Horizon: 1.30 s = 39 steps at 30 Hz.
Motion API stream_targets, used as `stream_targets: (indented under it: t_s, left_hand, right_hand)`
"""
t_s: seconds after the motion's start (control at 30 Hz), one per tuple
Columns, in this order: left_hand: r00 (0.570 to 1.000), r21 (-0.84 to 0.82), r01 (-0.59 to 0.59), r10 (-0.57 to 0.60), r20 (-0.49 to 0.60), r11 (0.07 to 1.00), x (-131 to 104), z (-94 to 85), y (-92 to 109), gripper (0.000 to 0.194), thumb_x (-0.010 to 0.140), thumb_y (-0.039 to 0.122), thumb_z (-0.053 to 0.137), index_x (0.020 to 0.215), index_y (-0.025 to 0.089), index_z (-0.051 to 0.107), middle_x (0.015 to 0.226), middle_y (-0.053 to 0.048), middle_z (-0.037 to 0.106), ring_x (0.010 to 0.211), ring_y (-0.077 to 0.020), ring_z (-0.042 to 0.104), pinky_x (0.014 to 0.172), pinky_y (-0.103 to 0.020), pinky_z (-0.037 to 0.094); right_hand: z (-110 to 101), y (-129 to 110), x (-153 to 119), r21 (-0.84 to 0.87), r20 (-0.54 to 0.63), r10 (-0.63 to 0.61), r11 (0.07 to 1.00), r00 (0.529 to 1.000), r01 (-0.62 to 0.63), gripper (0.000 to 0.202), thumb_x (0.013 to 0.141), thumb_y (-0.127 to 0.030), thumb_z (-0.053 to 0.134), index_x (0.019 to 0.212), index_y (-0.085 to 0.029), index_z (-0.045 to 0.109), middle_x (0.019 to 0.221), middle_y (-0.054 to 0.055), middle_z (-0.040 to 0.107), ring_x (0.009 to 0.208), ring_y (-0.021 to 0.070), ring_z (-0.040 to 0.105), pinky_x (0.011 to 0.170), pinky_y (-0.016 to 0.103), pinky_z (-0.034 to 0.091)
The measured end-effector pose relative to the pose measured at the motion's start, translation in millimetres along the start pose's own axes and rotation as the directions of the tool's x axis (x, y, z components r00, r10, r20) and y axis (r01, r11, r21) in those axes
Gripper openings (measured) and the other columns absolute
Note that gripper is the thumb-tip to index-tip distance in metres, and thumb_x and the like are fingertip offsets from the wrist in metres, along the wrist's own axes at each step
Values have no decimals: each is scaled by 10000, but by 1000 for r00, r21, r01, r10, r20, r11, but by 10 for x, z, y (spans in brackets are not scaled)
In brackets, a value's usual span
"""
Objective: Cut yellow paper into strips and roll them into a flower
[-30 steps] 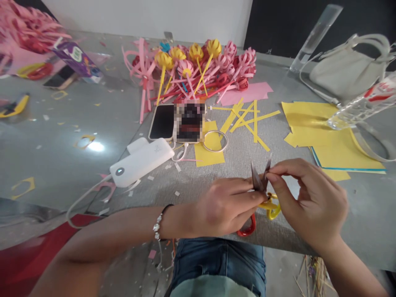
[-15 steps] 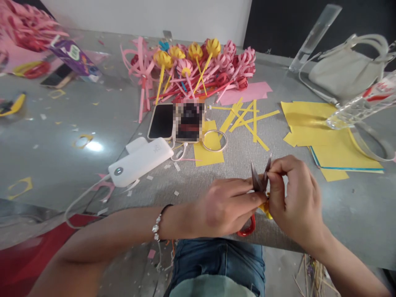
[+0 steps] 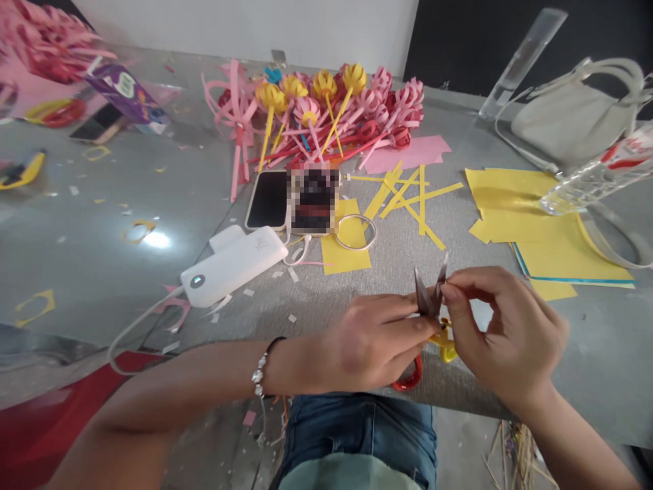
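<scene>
A pair of scissors is held near the table's front edge, its blades parted and pointing up. My left hand is closed around it, with the fingers over the pivot. A red handle loop shows below that hand, and a yellow part, seemingly the other handle, shows between the hands. My right hand is closed in a pinch, thumb and forefinger against the right blade. Whatever lies in the pinch is too small or hidden to make out.
Yellow paper strips and a bangle lie ahead. Paper flowers are piled behind two phones and a white power bank. To the right are yellow sheets, a plastic bottle and a white handbag.
My right hand has turned outward to the right, its fingertips staying at the blade. More of the yellow part now shows. My left hand and the scissors hold almost still.
</scene>
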<state>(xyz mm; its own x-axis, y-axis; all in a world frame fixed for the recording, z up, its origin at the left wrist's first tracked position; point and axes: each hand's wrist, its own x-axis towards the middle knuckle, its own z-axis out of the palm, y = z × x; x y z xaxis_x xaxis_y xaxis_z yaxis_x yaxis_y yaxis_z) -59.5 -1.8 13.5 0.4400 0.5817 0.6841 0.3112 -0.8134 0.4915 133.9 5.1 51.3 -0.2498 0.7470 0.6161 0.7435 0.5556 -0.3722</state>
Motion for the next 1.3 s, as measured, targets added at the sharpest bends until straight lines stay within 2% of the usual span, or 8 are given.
stream_targets:
  t_s: [0.13,0.3,0.47,0.57,0.73,0.93,1.17,1.3]
  left_hand:
    - [1000,11,-21,21,-20,1000,-14,2,-2,151,1018,123,582,1097,146,709,957,-57,759,807,-132,729,727,-225,595]
    - [1000,7,-14,14,-7,1000,-11,-11,-9,168,1035,138,558,1101,146,713,935,-61,750,821,-141,731,745,-234,603]
    - [1000,-36,-8,8,4,999,6,-27,-11,152,1028,127,574,1083,149,713,963,-72,767,827,-147,726,746,-244,598]
    - [1000,-47,0,1,7,999,9,-30,-9,137,1022,123,584,1059,149,713,957,-70,767,822,-148,721,741,-247,595]
    - [999,-67,30,-28,33,997,-4,-30,-11,176,1049,146,537,1015,161,709,948,-64,763,856,-151,736,774,-250,606]
    - [997,-102,64,-60,42,993,-17,-17,-27,178,1046,144,551,1076,150,727,933,-64,766,861,-157,752,762,-254,606]
    - [996,-131,89,-86,28,987,5,-4,-39,162,1049,155,574,1037,159,735,942,-68,797,850,-151,769,744,-241,610]
    - [994,-137,112,-110,18,984,16,1,-50,139,1049,182,610,1064,160,746,1018,-85,821,924,-171,797,808,-264,637]
  right_hand:
    - [-16,3,25,-24,-5,-54,998,999,53,135,945,-125,694,946,-252,649,811,-12,748,652,150,706,634,287,552]
    - [-35,-17,38,-80,41,-103,991,994,106,127,958,-114,676,976,-230,626,836,0,744,698,149,700,678,282,538]
    - [-27,-71,74,-126,114,-82,987,990,96,124,983,-130,628,953,-230,560,814,8,693,736,171,691,670,296,506]
    - [-9,-69,82,-98,145,-63,992,987,78,136,980,-120,591,965,-236,521,825,7,660,723,169,657,652,300,485]
    - [33,6,32,15,132,-86,996,987,85,153,985,-118,567,998,-246,485,844,6,623,710,166,600,644,308,468]
    - [46,50,-28,87,129,-19,996,991,8,141,994,-119,556,996,-249,501,868,21,643,750,177,649,661,319,496]
    - [-12,131,-33,188,121,80,977,989,-102,91,1000,-167,573,1001,-247,528,917,38,692,794,188,691,679,330,527]
    - [-72,281,21,51,140,168,983,976,-176,62,977,-201,646,988,-250,610,912,18,723,741,181,695,669,338,528]
